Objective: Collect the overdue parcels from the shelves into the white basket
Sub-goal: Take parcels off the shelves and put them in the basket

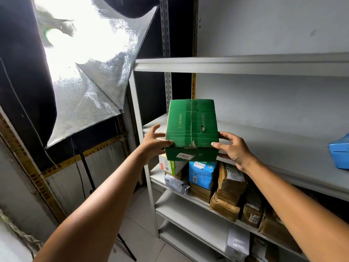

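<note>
A green cardboard box [191,127] with a white label reading 0401 on its front face juts over the front edge of a white shelf board [283,148]. My left hand [154,143] holds its left side, thumb on top. My right hand [233,148] grips its right side, thumb on the top edge and fingers under the bottom. The white basket is not in view.
White metal shelving [149,186] fills the right half. Below the box lie a blue parcel [202,173], a white-and-green carton [170,166], a grey bag and several brown taped parcels [229,186]. A blue parcel [340,152] sits far right. A photo umbrella on a stand [90,86] is at left.
</note>
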`<state>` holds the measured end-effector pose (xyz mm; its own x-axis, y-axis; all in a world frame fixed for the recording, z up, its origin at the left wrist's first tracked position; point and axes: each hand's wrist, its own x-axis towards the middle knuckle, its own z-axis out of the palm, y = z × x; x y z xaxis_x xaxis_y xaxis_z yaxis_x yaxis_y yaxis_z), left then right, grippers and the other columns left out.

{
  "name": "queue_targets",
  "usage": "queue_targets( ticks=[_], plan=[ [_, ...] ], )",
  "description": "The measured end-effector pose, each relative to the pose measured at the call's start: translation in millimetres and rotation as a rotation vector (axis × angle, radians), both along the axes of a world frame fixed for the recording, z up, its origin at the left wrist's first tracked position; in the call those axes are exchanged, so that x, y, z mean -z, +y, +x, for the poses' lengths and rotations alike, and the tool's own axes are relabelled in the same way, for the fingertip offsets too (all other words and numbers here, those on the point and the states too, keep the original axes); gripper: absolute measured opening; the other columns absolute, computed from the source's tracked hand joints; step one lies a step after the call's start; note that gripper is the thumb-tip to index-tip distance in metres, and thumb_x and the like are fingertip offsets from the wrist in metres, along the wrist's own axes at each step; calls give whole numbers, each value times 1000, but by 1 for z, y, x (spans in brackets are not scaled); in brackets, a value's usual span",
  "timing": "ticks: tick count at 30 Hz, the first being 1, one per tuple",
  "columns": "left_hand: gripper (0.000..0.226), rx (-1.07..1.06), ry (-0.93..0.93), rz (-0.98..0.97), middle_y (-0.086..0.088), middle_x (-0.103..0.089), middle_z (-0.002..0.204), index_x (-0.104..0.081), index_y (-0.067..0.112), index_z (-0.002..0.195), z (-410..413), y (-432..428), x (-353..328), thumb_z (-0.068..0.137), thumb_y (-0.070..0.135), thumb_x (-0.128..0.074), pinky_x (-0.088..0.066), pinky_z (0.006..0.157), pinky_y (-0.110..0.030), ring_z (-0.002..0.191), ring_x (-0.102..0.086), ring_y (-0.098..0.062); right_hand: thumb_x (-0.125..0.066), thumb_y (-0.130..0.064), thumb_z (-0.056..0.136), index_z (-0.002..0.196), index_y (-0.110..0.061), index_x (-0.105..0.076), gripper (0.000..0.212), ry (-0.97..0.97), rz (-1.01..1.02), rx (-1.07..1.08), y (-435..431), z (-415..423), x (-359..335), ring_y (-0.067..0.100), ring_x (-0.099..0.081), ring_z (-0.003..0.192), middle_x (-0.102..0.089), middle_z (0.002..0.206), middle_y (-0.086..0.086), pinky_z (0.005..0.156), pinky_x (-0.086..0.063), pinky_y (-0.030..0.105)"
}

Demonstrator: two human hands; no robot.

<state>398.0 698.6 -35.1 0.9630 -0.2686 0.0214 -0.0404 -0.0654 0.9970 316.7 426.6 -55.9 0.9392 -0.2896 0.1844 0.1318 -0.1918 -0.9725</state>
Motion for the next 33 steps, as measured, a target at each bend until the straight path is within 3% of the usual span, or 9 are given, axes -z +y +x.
queue_targets(
  ticks=[2,6,11,15,19,22,33],
  plan=[
    [83,-5,8,3,-8,-54,138,-32,19,152,1,2,2,83,-2,-74,-59,85,-44,114,-62,-26,-77,-13,82,132,-15,-58,54,-15,-1,-22,2,0,-3,13,-57,110,-57,126,-4,74,-51,19],
    [54,36,-15,-3,-6,-62,130,-55,14,137,1,7,6,87,1,-70,-58,62,-22,95,-68,-12,-79,-11,80,133,-17,-55,58,-16,23,-99,9,2,-9,21,-68,102,-59,129,1,82,-60,34],
    [47,69,21,-118,-6,-68,125,-61,17,128,5,20,17,86,0,-70,-54,96,-47,107,-69,-23,-82,-16,77,136,-16,-53,66,-52,-80,-82,16,6,-10,20,-66,107,-58,132,3,92,-56,35],
    [46,83,52,-177,-6,-68,126,-59,16,128,6,25,20,87,-4,-67,-51,99,-50,107,-70,-23,-84,-20,75,138,-17,-52,72,-60,-171,-65,22,12,-10,17,-62,110,-53,139,7,97,-54,36],
    [51,89,78,-188,-3,-68,127,-62,20,125,9,28,25,81,-2,-73,-40,109,-57,123,-61,-27,-86,-28,72,137,-19,-53,73,-81,-275,-24,23,14,-10,18,-52,123,-52,141,4,105,-46,35],
    [45,86,92,-195,-3,-69,126,-62,20,124,9,27,25,86,-4,-67,-40,110,-57,123,-60,-27,-86,-31,71,136,-20,-54,73,-83,-301,-15,25,15,-11,21,-52,124,-53,140,5,105,-46,39],
    [55,103,79,-131,-6,-67,129,-53,16,137,10,17,18,86,0,-69,-50,102,-49,110,-69,-21,-85,-23,74,134,-16,-56,67,-82,-234,9,17,4,-13,12,-57,106,-56,136,3,90,-46,22]
  ],
)
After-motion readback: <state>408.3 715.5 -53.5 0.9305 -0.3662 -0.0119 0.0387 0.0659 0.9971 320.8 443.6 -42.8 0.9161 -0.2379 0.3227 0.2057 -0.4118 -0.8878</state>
